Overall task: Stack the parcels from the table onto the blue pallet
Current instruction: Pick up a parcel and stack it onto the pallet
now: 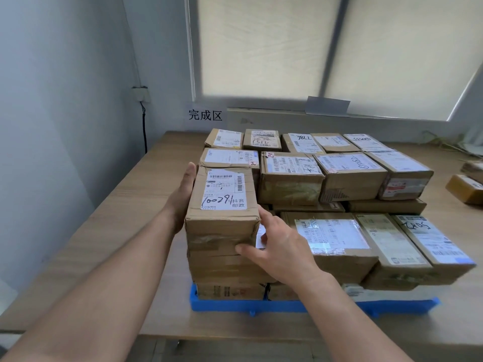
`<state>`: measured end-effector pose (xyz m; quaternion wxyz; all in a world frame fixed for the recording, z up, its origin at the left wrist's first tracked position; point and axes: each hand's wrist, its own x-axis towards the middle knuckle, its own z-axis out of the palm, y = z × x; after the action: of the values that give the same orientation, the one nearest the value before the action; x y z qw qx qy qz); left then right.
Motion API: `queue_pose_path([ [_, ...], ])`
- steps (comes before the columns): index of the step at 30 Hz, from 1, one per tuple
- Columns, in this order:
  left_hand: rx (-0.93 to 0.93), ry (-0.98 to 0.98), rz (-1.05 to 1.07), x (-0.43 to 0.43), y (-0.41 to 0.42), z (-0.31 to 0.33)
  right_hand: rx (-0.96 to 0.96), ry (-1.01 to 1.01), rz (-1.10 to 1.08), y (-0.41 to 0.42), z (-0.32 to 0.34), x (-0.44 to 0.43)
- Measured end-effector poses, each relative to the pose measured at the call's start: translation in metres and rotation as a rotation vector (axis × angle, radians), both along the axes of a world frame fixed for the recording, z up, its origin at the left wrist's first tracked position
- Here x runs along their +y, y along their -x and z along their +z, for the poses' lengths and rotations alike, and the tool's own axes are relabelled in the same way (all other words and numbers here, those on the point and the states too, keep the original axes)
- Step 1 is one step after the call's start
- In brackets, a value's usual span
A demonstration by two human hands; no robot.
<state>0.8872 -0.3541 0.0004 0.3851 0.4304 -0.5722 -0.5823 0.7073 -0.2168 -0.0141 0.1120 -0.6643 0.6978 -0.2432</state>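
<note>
Parcel [222, 202] betw both hands, L [183, 197] & R [281, 246], atop pallet [392, 305] stack.

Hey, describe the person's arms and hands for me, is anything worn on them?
Both forearms are bare as far as the frame shows: no sleeves, gloves, watch or bracelets. The left hand and right hand show no rings on the visible fingers, and the nails look short.

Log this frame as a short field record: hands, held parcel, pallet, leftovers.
left hand: flat on the left side of held parcel
right hand: on its near right corner
held parcel: label 100291, on the stack's near left corner
blue pallet: on table, stacked with parcels
loose parcels: on table, far right
</note>
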Motion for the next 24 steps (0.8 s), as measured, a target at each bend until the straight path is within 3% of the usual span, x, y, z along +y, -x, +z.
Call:
queue_pose_path([
  [4, 0.02, 0.069, 0.002, 0.017, -0.004, 0.0, 0.007, -0.008, 0.001, 0.0, 0.0, -0.001],
  [9, -0.076, 0.04, -0.198, 0.032, -0.023, -0.011, 0.039, 0.002, 0.0, -0.003, 0.003, -0.003],
  [24, -0.042, -0.081, -0.045, 0.026, -0.016, -0.003, 0.149, 0.039, -0.007, -0.013, 0.0, -0.007],
])
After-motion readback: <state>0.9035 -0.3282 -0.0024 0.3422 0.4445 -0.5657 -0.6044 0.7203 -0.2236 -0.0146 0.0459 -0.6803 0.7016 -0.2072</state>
